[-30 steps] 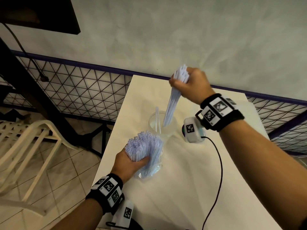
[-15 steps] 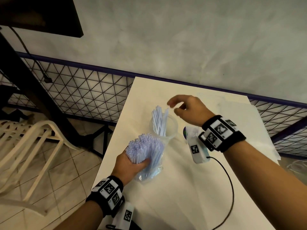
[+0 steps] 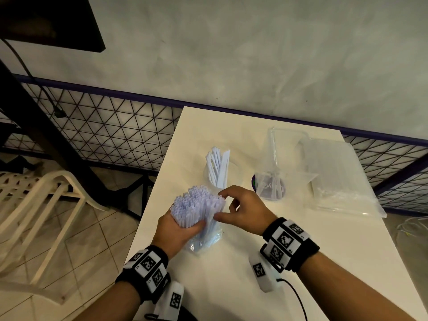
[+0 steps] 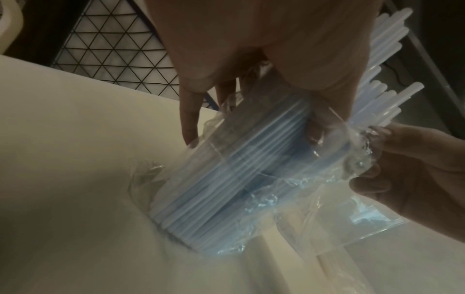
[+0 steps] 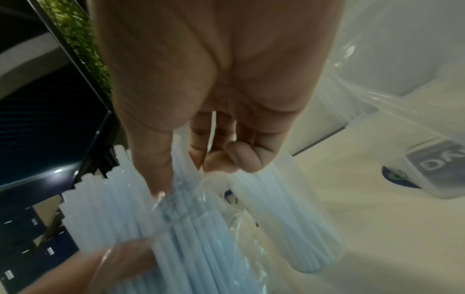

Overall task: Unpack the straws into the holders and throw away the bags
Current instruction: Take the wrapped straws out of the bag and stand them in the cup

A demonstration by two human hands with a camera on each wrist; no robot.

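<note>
My left hand (image 3: 185, 225) grips a thick bundle of pale blue straws (image 3: 199, 200) that stands upright in its opened clear bag (image 3: 203, 242) on the white table (image 3: 254, 262). My right hand (image 3: 222, 205) is at the bundle's right side and pinches its outer straws and the bag's rim between thumb and curled fingers. The right wrist view shows the thumb (image 5: 158, 185) on the plastic. In the left wrist view my left hand (image 4: 256, 125) wraps the bagged straws (image 4: 226, 179). Just behind stands a clear holder (image 3: 206, 176) with several straws (image 3: 217, 165) in it.
A second clear holder (image 3: 269, 188) on a dark round base stands to the right, with no straws in it. A flat clear pack of straws (image 3: 335, 177) lies at the far right. A white chair (image 3: 46, 205) and wire fence (image 3: 104, 135) are left of the table.
My right hand let a handful of straws go into the holder, then came back down to the bundle. My left hand kept its hold on the bagged straws.
</note>
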